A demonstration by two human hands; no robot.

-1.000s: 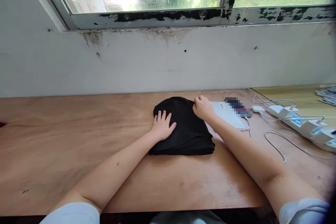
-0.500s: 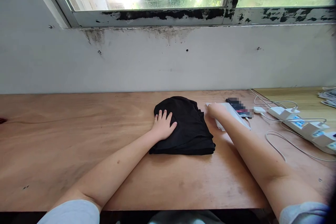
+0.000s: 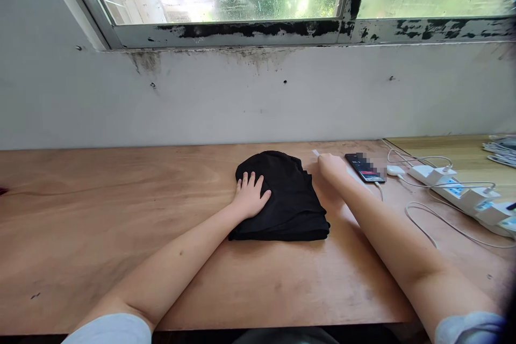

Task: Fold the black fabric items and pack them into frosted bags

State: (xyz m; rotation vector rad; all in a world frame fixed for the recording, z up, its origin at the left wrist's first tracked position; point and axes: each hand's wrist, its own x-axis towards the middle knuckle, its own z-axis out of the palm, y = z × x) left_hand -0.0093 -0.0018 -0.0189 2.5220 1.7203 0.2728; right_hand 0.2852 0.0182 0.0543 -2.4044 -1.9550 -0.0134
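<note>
Folded black cloth (image 3: 288, 199) lies on the wooden table (image 3: 121, 236) in the middle of the head view. My left hand (image 3: 250, 196) rests flat on its left part, fingers spread. To the right of the cloth, my right hand (image 3: 332, 165) is closed at a white sheet (image 3: 315, 152), which is mostly hidden behind the hand and forearm. The fingertips of that hand are turned down and hard to see. A black phone (image 3: 365, 168) with a lit screen lies just right of my right hand.
A white power strip (image 3: 479, 207) with plugged-in chargers stands on the right, with white cables (image 3: 427, 212) looping around it. A white charger piece (image 3: 395, 170) is beside the phone. Thin packets (image 3: 502, 148) lie at the far right. A wall (image 3: 221, 102) rises behind the table.
Less of the white sheet shows now; it is narrower beside my right forearm, and the phone is more exposed. My left hand stays on the cloth. The view has shifted slightly.
</note>
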